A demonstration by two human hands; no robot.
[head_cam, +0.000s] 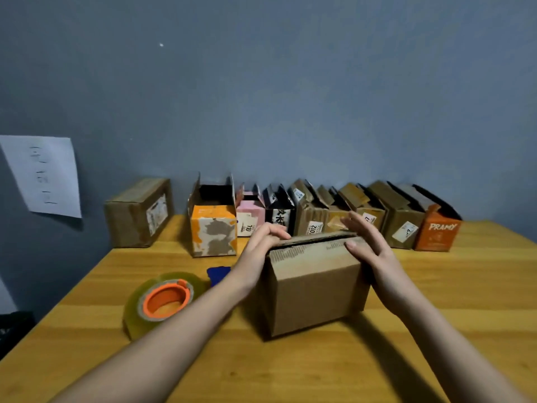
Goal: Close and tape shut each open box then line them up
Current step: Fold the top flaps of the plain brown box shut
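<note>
A plain brown cardboard box (pixel 316 289) stands in the middle of the wooden table, its top flaps folded down with a narrow dark gap along the back. My left hand (pixel 266 238) curls over the box's top left corner, fingers pressing the flap. My right hand (pixel 364 238) lies against the top right edge, fingers spread, thumb on the flap. A big roll of clear tape with an orange core (pixel 164 301) lies flat to the left of the box. Along the wall stands a row of several open boxes, from an orange-and-white one (pixel 213 228) to an orange "PRAMY" one (pixel 437 235).
A closed brown box (pixel 138 213) sits apart at the back left by the wall. A small blue object (pixel 218 273) lies between the tape roll and my left arm. A sheet of paper (pixel 45 175) hangs on the left wall. The table edge (pixel 55 309) runs down the left.
</note>
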